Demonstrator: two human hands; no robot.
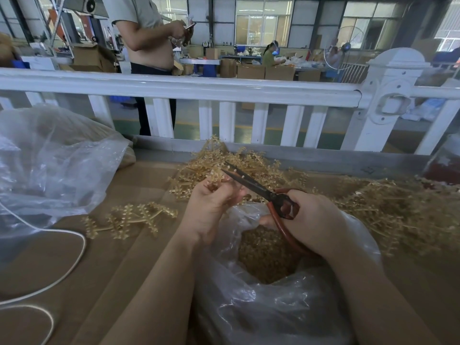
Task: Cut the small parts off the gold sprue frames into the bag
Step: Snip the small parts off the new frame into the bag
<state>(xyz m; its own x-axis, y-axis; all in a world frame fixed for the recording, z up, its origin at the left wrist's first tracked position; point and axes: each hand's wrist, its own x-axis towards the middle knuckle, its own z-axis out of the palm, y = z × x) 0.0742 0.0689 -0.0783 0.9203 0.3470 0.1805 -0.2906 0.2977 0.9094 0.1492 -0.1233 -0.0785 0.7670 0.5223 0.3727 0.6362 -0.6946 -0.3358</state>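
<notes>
Hands are both busy above the bag. A gold sprue frame is pinched by the left hand. Open scissors are gripped by the right hand.

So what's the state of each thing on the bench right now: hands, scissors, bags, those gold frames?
left hand: pinches a gold sprue frame
right hand: grips the scissors
scissors: blades open at the frame
bag: mouth open, cut parts inside
loose frame: lying flat, parts still on
frame pile: heaped, uncut
big bag: crumpled, contents unclear
</notes>
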